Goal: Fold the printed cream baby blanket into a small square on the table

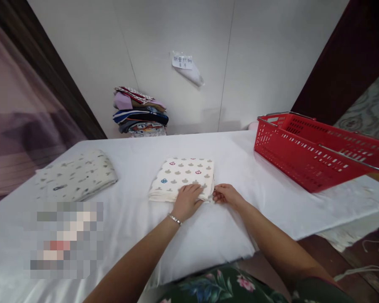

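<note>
1. Floral dark-green clothing (217, 290) is nearest, at six o'clock; a stance this square to the fold seems a good base for even pressure.
2. White-draped worktop (135, 168): the sheet is rumpled towards seven o'clock and may slip, so pressing straight down should beat dragging.
3. Red basket (290, 162), at three o'clock, sits well apart, leaving the right arm room.
4. Folded cloth (185, 170), at the clock's centre, lies flat on the worktop. The step looks like squaring its near right corner; layers are best lined up there before the crease is pressed.
5. Left hand (188, 201), at six o'clock on the cloth, is laid flat, fingers close together, over the near edge. Light, steady weight should stop the layers creeping.
6. Right hand (226, 195), at four o'clock, is narrow, fingertips curled in by the corner; whether they pinch a layer, I cannot tell. Small, gentle tugs should do.
7. In looks, the cloth is cream, roughly four-sided and several layers thick, its stacked edges showing towards seven o'clock.
8. Grey mushroom-like motifs run in rows, with a blue one at nine o'clock and a red one at two.
</note>
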Demonstrator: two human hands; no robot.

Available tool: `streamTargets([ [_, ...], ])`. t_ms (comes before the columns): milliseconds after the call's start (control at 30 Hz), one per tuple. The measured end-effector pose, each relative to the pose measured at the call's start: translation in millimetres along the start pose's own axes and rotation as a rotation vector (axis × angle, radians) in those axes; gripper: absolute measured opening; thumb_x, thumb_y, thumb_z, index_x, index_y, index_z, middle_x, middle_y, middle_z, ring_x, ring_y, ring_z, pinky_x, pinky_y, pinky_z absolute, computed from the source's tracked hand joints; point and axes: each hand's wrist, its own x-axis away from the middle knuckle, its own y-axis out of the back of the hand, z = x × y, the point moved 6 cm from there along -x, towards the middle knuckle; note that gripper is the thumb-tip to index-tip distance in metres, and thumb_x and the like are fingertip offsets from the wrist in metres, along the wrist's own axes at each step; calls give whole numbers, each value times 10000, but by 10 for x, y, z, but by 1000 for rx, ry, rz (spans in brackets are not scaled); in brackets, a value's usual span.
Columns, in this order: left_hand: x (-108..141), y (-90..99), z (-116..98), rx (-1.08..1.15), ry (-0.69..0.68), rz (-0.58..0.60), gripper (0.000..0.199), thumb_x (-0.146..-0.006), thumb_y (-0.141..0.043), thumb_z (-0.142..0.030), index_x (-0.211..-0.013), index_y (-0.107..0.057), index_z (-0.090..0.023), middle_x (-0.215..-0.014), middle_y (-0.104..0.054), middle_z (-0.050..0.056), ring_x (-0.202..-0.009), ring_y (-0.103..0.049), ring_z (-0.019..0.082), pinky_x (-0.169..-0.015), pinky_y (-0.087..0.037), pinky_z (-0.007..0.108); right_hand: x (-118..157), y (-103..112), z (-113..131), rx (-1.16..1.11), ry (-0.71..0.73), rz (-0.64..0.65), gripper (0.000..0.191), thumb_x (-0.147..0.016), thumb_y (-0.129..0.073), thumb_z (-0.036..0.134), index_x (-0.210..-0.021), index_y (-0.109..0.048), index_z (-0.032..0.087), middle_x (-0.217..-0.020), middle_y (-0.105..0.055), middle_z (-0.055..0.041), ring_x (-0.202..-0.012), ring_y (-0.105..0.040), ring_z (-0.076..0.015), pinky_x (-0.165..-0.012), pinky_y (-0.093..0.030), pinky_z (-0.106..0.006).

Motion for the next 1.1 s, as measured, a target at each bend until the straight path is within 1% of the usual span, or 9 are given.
streamTargets([
  [133,-33,6,121,123,148,-8,324,-809,-510,-309,-1129,-551,-280,-1163,-590,-7,-1119,-467,192,-965,-326,380,6,41,-8,4,-24,-5,88,-797,-543,226,-794,-563,141,-669,-649,-25,-462,-580,-81,-376,-430,-156],
  [267,-42,5,130,164,196,-16,293,-831,-470,-320,-1104,-571,-283,-1121,-611,-18,-1100,-481,184,-956,-332,364,42,3,-55,64,-39,33,122,-803,-522,230,-730,-553,137,-596,-633,-6,-374,-524,-62,-316,-368,-141],
  [367,-41,-20,128,147,215,-20,304,-832,-472,-313,-1117,-568,-265,-1140,-605,-5,-1110,-473,187,-966,-322,371,85,-48,-98,88,-52,90,139,-795,-525,239,-703,-549,139,-595,-639,-4,-361,-515,-64,-307,-365,-150],
  [533,-21,-33,89,107,184,-28,316,-828,-472,-278,-1131,-561,-262,-1168,-589,3,-1121,-461,194,-965,-324,387,125,-114,-147,156,-76,161,167,-774,-556,298,-713,-573,144,-618,-659,-9,-343,-491,-58,-296,-340,-155],
  [700,17,-35,42,84,141,-27,330,-824,-478,-280,-1145,-553,-271,-1216,-557,0,-1149,-432,199,-980,-307,400,98,-162,-148,247,-4,136,244,-739,-585,309,-560,-524,155,-468,-585,24,-292,-410,-35,-276,-247,-149],
  [800,14,-31,53,110,166,-36,321,-840,-459,-312,-1143,-552,-263,-1201,-566,1,-1144,-435,196,-983,-301,394,96,-168,-165,199,24,132,251,-730,-580,313,-544,-503,163,-415,-527,47,-291,-391,-36,-281,-237,-151],
  [933,8,-1,56,153,212,-86,306,-855,-426,-313,-1129,-542,-240,-1149,-587,19,-1096,-471,184,-955,-325,366,104,-157,-196,123,26,158,262,-708,-596,361,-565,-507,161,-415,-500,56,-290,-379,-38,-275,-219,-157],
  [1000,24,21,15,139,192,-117,322,-837,-455,-304,-1142,-519,-224,-1159,-571,36,-1091,-472,184,-950,-329,360,110,-152,-197,114,29,160,279,-698,-609,383,-569,-508,157,-419,-496,57,-290,-376,-36,-276,-218,-159],
  [1100,61,26,-81,82,121,-129,435,-773,-555,-370,-1169,-482,-206,-1185,-536,63,-1104,-456,209,-969,-309,386,131,-161,-184,93,34,165,305,-688,-625,412,-576,-498,158,-439,-508,56,-293,-370,-32,-281,-209,-163],
])
